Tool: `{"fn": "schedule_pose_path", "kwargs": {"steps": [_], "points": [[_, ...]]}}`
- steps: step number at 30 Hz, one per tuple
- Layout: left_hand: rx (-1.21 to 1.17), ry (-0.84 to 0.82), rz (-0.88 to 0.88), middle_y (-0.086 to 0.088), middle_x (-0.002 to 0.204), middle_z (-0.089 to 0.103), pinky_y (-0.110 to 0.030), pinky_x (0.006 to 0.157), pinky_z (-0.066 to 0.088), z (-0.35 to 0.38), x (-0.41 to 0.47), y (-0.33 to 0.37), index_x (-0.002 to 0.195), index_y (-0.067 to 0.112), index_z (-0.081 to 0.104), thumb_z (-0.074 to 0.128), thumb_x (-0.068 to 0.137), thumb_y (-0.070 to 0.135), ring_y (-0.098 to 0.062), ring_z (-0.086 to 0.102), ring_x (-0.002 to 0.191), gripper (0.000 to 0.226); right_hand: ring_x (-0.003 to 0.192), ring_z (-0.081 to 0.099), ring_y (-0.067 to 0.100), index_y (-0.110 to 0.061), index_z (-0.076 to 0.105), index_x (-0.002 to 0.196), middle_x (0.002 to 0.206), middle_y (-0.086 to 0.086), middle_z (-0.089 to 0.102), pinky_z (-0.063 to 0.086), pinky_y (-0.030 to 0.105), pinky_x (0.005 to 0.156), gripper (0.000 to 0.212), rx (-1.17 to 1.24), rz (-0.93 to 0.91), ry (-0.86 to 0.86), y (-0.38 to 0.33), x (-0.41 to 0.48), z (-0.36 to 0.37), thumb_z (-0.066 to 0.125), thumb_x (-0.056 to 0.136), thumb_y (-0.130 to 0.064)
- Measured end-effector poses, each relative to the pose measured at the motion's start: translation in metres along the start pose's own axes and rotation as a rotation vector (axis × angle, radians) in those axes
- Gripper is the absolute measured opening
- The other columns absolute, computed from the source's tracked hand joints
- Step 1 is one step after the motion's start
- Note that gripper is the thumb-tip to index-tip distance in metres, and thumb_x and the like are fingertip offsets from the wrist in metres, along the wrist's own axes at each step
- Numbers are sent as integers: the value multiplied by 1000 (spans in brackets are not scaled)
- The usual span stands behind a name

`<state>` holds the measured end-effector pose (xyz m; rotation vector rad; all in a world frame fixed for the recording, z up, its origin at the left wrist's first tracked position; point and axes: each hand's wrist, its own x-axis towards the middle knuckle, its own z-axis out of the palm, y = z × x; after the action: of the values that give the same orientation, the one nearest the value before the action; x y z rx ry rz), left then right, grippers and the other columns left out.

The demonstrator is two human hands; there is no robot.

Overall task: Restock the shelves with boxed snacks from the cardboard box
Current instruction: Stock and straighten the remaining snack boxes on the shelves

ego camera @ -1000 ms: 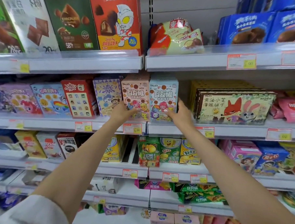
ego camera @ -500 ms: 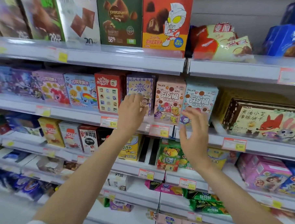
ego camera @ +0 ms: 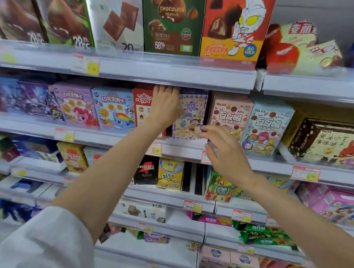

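Shifted leftward along the shelf (ego camera: pixel 111 138), two hands are raised: left hand (ego camera: pixel 165 108) laid over one red box (ego camera: pixel 142 104), grip not discernible; right hand (ego camera: pixel 227 156) spread, empty, beside one purple box (ego camera: pixel 191 114).

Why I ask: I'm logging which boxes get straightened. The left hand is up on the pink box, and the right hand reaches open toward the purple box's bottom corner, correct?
Not quite: the head view shows the left hand up across the red box and the purple box. The right hand does reach open toward the purple box's bottom corner.
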<state>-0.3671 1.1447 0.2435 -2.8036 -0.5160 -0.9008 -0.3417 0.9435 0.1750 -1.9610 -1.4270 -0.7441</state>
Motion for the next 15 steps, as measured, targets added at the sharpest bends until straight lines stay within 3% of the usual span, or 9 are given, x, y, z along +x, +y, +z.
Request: {"fn": "schedule_pose_path", "kwargs": {"steps": [5,9,15], "points": [[-115,24,20,-17,129,49,-40,106,18,1,0,-2,137,13,41,61,84,47,-32,38,124,66,112,51,22,-8,64,112,118,9,60,45,36,92,29,3,66,-13,4,3,-12,50,87,-4],[-248,77,39,-14,127,53,-36,101,19,-2,-5,-6,136,15,45,56,86,48,-28,40,122,60,114,47,18,-8,64,112,118,9,60,39,31,97,27,10,133,-16,5,12,-23,49,89,-7],[-316,16,48,-14,131,50,-36,104,16,-6,-4,-11,138,14,42,51,92,38,-28,37,126,53,119,48,19,-12,62,116,122,6,59,36,31,102,28,31,191,-17,4,23,-29,52,91,-4]]}}
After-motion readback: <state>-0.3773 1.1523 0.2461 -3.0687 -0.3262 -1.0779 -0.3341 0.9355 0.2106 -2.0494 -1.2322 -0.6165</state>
